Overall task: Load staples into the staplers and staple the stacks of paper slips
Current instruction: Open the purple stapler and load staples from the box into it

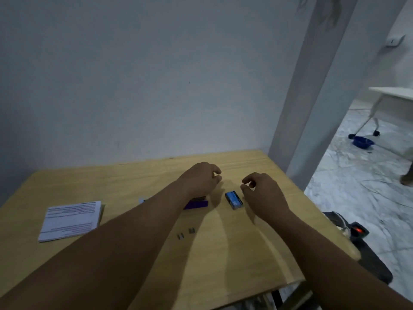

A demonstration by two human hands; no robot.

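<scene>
Both hands empty, fingers loosely curled: left hand, right hand. Staple box between: light, rigid; pinch long sides. Loose staple strips brittle.

So we see two bare forearms coming in from bottom of frame, no sleeves showing anywhere up to frame edge. Left hand upper centre, right hand just right of centre. No watch, rings, bracelets or gloves we can spot. Nails too blurry for us to tell.
</scene>
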